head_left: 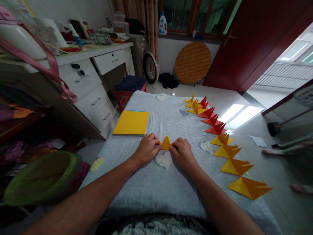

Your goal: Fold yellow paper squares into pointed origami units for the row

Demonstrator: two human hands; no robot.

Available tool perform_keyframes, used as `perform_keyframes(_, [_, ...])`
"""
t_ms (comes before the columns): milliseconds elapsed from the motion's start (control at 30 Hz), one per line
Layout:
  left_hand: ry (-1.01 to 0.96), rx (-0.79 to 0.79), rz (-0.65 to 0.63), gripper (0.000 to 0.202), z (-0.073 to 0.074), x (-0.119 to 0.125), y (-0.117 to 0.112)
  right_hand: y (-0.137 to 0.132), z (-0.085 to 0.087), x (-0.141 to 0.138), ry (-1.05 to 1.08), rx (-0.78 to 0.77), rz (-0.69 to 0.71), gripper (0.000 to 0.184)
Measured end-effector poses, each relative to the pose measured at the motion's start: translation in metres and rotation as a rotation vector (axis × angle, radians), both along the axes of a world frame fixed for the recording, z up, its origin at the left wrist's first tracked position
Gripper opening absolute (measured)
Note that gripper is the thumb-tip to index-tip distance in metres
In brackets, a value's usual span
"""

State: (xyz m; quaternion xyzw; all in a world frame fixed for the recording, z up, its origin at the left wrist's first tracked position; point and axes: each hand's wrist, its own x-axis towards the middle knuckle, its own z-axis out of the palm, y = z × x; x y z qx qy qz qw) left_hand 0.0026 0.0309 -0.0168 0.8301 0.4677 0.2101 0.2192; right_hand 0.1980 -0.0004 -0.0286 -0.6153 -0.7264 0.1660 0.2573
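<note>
A small yellow folded paper, triangular with its point away from me, sits between my hands over the cloth-covered table. My left hand pinches its left corner between thumb and fingers. On the other side, my right hand grips the right corner in the same way. Both hands rest low, close to the cloth. Left of them and farther off lies a stack of square yellow paper. Folded paper cranes run down the table's right side, yellow ones nearer and red ones farther back.
A pale blue patterned cloth covers the table. To the left stand a white desk with drawers and a green-lined bin. Beyond the table are a stool, an open washing machine door and a round wooden tabletop.
</note>
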Motion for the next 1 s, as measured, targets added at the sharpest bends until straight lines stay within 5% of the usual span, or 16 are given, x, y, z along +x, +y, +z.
perform_keyframes(267, [0.140,0.005,0.110,0.012,-0.001,0.007,-0.001,-0.001,0.003,-0.008,-0.101,-0.024,-0.107,0.017])
perform_keyframes(733, [0.188,0.166,0.109,0.015,-0.003,0.009,-0.005,-0.001,-0.002,-0.010,-0.089,0.087,-0.152,0.025])
perform_keyframes(800, [0.170,0.196,0.073,0.008,-0.004,0.009,-0.007,-0.001,-0.001,-0.011,-0.101,0.059,-0.160,0.024])
perform_keyframes(1000, [0.119,0.309,-0.160,0.035,-0.010,0.010,-0.011,-0.001,0.000,-0.012,-0.107,0.048,-0.170,0.025])
